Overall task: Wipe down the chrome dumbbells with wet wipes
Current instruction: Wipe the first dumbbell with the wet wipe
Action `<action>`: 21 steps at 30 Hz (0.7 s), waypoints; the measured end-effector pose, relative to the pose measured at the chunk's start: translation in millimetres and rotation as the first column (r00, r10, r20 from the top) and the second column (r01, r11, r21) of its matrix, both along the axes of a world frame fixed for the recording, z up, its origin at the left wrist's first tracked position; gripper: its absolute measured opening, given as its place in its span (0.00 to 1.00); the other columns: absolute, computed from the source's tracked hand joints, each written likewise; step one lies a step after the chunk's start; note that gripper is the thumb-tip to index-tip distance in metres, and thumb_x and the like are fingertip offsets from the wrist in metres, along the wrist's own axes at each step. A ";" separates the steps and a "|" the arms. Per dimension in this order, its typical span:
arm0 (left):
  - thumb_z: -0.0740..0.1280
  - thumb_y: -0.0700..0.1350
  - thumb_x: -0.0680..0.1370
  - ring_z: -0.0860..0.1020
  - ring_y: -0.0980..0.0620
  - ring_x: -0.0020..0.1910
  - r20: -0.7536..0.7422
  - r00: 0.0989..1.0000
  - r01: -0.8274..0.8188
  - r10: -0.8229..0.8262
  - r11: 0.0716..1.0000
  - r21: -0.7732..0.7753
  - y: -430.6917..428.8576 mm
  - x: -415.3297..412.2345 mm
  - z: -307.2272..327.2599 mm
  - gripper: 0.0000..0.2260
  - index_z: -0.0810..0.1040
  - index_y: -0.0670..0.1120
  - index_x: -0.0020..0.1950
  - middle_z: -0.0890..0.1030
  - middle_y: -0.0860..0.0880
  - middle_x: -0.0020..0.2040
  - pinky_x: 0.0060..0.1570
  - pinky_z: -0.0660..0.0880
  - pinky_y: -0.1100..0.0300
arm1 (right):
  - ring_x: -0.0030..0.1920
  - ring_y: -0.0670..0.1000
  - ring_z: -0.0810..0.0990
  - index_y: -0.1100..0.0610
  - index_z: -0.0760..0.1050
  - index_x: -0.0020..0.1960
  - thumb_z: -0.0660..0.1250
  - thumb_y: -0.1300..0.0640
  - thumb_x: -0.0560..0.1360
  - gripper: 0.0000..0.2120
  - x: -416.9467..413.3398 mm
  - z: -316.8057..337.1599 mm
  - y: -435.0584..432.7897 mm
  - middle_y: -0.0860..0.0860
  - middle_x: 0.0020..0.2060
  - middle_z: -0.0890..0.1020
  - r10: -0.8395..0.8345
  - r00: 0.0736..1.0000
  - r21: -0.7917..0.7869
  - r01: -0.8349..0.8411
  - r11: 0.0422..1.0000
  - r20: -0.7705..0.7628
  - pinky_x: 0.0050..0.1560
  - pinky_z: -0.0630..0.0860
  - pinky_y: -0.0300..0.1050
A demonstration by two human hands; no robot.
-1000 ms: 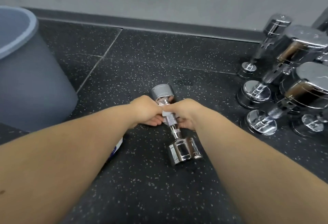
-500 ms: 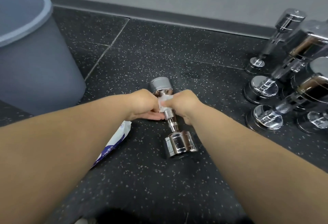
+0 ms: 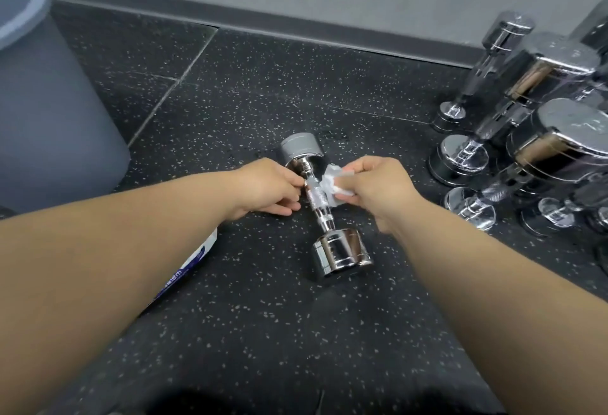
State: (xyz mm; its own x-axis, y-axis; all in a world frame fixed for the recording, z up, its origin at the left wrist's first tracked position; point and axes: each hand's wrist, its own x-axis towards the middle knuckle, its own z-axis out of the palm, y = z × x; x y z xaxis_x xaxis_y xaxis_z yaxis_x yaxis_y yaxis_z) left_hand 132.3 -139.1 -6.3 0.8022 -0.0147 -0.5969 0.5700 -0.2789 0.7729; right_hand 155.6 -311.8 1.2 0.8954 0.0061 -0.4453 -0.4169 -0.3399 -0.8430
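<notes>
Chrome dumbbell [image 3: 318, 204] lies on its side on black speckled rubber floor [image 3: 263, 316], mid-frame, one head toward the wall, other head nearer the person. L hand [image 3: 266, 187] is at its left side, curled fingers pinching the knurled handle just below the far head. R hand [image 3: 378, 187] has thumb + fingers bunched round a crumpled white wet wipe [image 3: 332, 184], wipe touching the handle's right side approx halfway along. Blue/white wipes pack [image 3: 194, 263] lies on the floor, partly under the L forearm. Grey bin [image 3: 49, 118] stands far left. More chrome dumbbells [image 3: 543, 138] stand on end at right, near the wall, well apart from the held one
</notes>
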 end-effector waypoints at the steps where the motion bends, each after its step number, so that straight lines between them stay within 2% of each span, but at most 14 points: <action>1: 0.64 0.31 0.79 0.82 0.50 0.50 0.015 1.000 0.016 -0.016 1.000 -0.006 -4.2 0.8 0.1 0.18 0.75 0.42 0.68 0.81 0.45 0.60 0.46 0.81 0.63 | 0.46 0.60 0.86 0.58 0.80 0.39 0.71 0.69 0.72 0.07 3.4 0.0 1.7 0.58 0.41 0.85 0.018 0.999 -0.013 -0.017 1.000 0.037 0.54 0.82 0.55; 3: 0.63 0.31 0.79 0.82 0.52 0.50 0.048 0.998 0.039 -0.038 0.999 -0.022 -11.5 3.1 -1.3 0.19 0.75 0.44 0.68 0.81 0.47 0.61 0.47 0.81 0.63 | 0.45 0.57 0.85 0.54 0.84 0.44 0.73 0.65 0.72 0.06 5.0 -2.1 4.7 0.56 0.42 0.86 0.091 0.993 -0.101 -0.083 0.991 0.076 0.50 0.81 0.49; 5: 0.62 0.31 0.79 0.83 0.53 0.49 0.090 0.995 0.033 -0.032 0.999 -0.007 -17.4 6.2 -4.0 0.17 0.78 0.44 0.64 0.82 0.48 0.58 0.46 0.81 0.64 | 0.39 0.49 0.80 0.51 0.84 0.54 0.72 0.60 0.74 0.10 6.1 -7.7 4.2 0.52 0.45 0.85 0.189 0.975 -0.253 -0.155 0.955 0.119 0.39 0.75 0.39; 6: 0.62 0.31 0.79 0.83 0.54 0.49 0.110 0.994 0.018 -0.019 1.000 0.009 -19.8 7.8 -5.9 0.15 0.80 0.44 0.61 0.83 0.48 0.55 0.46 0.81 0.64 | 0.37 0.47 0.78 0.51 0.83 0.57 0.71 0.57 0.75 0.11 6.6 -8.4 1.6 0.50 0.45 0.85 0.246 0.959 -0.345 -0.185 0.920 0.140 0.36 0.73 0.38; 7: 0.61 0.31 0.79 0.83 0.53 0.48 0.126 0.992 0.001 -0.004 1.000 0.026 -22.3 8.6 -8.2 0.14 0.80 0.44 0.59 0.83 0.48 0.53 0.46 0.80 0.64 | 0.38 0.47 0.79 0.51 0.84 0.57 0.69 0.55 0.77 0.10 7.0 -6.2 -1.4 0.50 0.45 0.84 0.308 0.941 -0.444 -0.218 0.869 0.142 0.36 0.74 0.38; 9: 0.60 0.32 0.80 0.83 0.53 0.47 0.143 0.990 -0.028 0.021 0.998 0.050 -26.0 9.1 -13.2 0.12 0.81 0.44 0.54 0.83 0.48 0.49 0.45 0.80 0.64 | 0.44 0.52 0.82 0.54 0.84 0.53 0.67 0.55 0.78 0.09 7.9 3.4 -10.2 0.52 0.46 0.85 0.448 0.893 -0.662 -0.312 0.681 0.039 0.40 0.77 0.42; 11: 0.60 0.33 0.80 0.83 0.53 0.46 0.148 0.989 -0.041 0.032 0.998 0.057 -33.1 10.6 -16.8 0.12 0.81 0.44 0.49 0.83 0.47 0.47 0.44 0.80 0.65 | 0.47 0.55 0.82 0.57 0.83 0.51 0.64 0.59 0.78 0.09 3.7 8.7 -20.6 0.54 0.49 0.84 0.529 0.847 -0.765 -0.377 0.523 -0.055 0.39 0.76 0.42; 12: 0.60 0.33 0.80 0.83 0.53 0.45 0.153 0.987 -0.052 0.042 0.997 0.060 -35.6 11.4 -17.4 0.11 0.81 0.44 0.47 0.84 0.46 0.46 0.44 0.80 0.64 | 0.49 0.56 0.82 0.57 0.83 0.52 0.63 0.60 0.77 0.10 0.2 8.9 -24.2 0.55 0.50 0.84 0.553 0.832 -0.763 -0.389 0.516 -0.050 0.42 0.77 0.43; 15: 0.63 0.34 0.80 0.82 0.52 0.43 0.169 0.979 -0.126 0.116 0.991 0.052 -40.6 15.3 -20.4 0.09 0.81 0.42 0.44 0.83 0.43 0.44 0.44 0.81 0.63 | 0.55 0.56 0.81 0.53 0.82 0.60 0.61 0.64 0.78 0.16 -9.1 3.9 -24.8 0.54 0.57 0.83 0.565 0.821 -0.659 -0.381 0.648 0.080 0.56 0.77 0.45; 17: 0.64 0.34 0.80 0.83 0.52 0.41 0.144 0.971 -0.192 0.191 0.981 -0.009 -38.9 14.9 -24.0 0.07 0.81 0.39 0.47 0.83 0.41 0.44 0.41 0.81 0.64 | 0.54 0.54 0.78 0.53 0.79 0.65 0.59 0.64 0.79 0.18 -5.0 -3.0 -16.0 0.54 0.56 0.81 0.582 0.801 -0.570 -0.415 0.709 0.142 0.52 0.71 0.39; 19: 0.64 0.34 0.79 0.84 0.52 0.43 0.095 0.968 -0.224 0.232 0.971 -0.084 -35.4 13.6 -26.0 0.06 0.81 0.37 0.51 0.84 0.39 0.46 0.40 0.82 0.64 | 0.49 0.52 0.76 0.55 0.80 0.63 0.58 0.65 0.78 0.18 2.2 -5.9 -10.9 0.53 0.54 0.81 0.575 0.797 -0.492 -0.432 0.756 0.185 0.46 0.66 0.38; 21: 0.65 0.33 0.79 0.84 0.51 0.45 0.071 0.968 -0.230 0.239 0.966 -0.117 -30.5 11.9 -26.5 0.06 0.82 0.38 0.49 0.84 0.39 0.47 0.42 0.82 0.64 | 0.49 0.49 0.78 0.55 0.82 0.59 0.62 0.64 0.77 0.16 2.3 -7.9 -14.3 0.50 0.53 0.82 0.556 0.806 -0.423 -0.440 0.792 0.204 0.49 0.69 0.39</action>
